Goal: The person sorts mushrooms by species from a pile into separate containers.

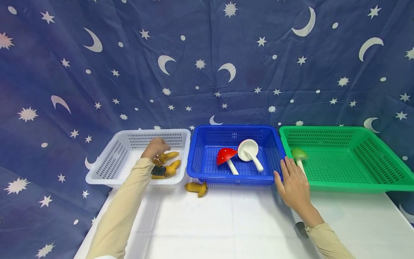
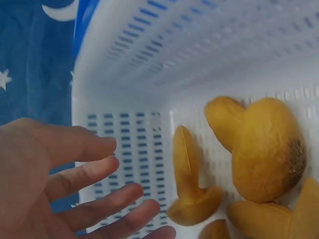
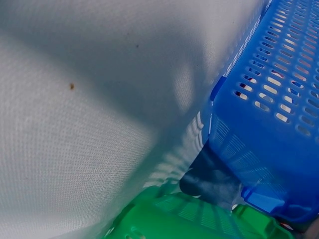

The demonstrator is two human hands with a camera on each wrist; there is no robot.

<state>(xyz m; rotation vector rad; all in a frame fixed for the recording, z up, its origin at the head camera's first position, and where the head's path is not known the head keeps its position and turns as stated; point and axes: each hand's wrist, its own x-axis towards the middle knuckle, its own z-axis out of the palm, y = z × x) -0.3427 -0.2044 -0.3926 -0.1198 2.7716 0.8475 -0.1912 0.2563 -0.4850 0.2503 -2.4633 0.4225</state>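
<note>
In the head view my left hand (image 1: 156, 147) is over the white basket (image 1: 106, 181), above several yellow-brown toy mushrooms (image 1: 171, 169). The left wrist view shows its fingers (image 2: 124, 191) loosely bent and apart, with nothing between them; a yellow mushroom (image 2: 187, 179) lies beside them on the basket floor. My right hand (image 1: 294, 185) has its fingers extended over the adjoining rims of the blue basket (image 1: 233, 178) and the green basket (image 1: 352, 187). It partly covers a green-capped mushroom (image 1: 299, 154). Two red-capped mushrooms (image 1: 225, 156) lie in the blue basket.
One yellow mushroom (image 1: 195, 187) lies on the white tablecloth (image 1: 207, 223) in front of the gap between the white and blue baskets. Behind the row of baskets hangs a dark blue curtain (image 1: 194, 46) patterned with moons and stars.
</note>
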